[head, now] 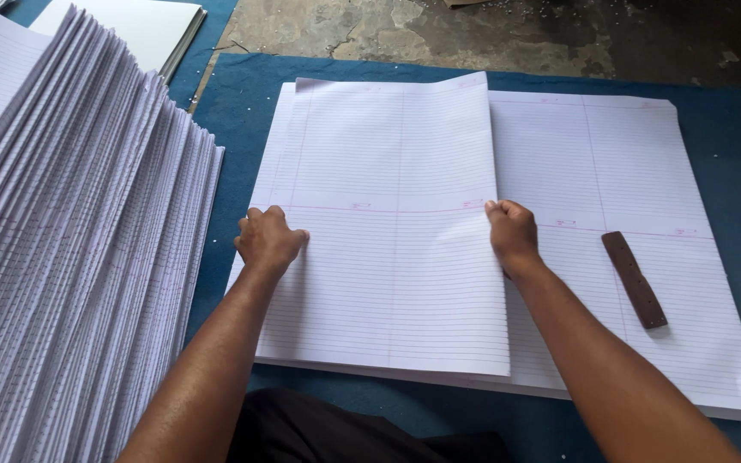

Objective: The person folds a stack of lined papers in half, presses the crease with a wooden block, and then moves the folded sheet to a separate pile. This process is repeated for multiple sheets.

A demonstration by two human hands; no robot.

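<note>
- Two bare hands rest on a folded sheet of white ruled paper with pink margin lines (pixel 396 249), which lies on the left half of a flat stack of large white ruled sheets (pixel 645 171).
- The left hand (pixel 268 240) sits at the folded sheet's left edge, its fingers curled together and pressing down on the paper.
- The right hand (pixel 512 233) is at the folded sheet's right edge, near the middle of the stack, its fingers bunched and gripping that edge; whether the thumb is under the paper cannot be told.
- The stack lies on a blue cloth-covered floor mat (pixel 731 129), with bare grey concrete floor (pixel 473 34) at the far side.
- A dark brown flat wooden stick (pixel 635 279) lies on the stack's right half, just beside the right wrist and apart from it.
- At the left, a tall fanned pile of folded ruled sheets (pixel 87 257) slopes toward the near side, well apart from the left hand.
- A second flat pile of white paper (pixel 147 26) lies at the far left.
</note>
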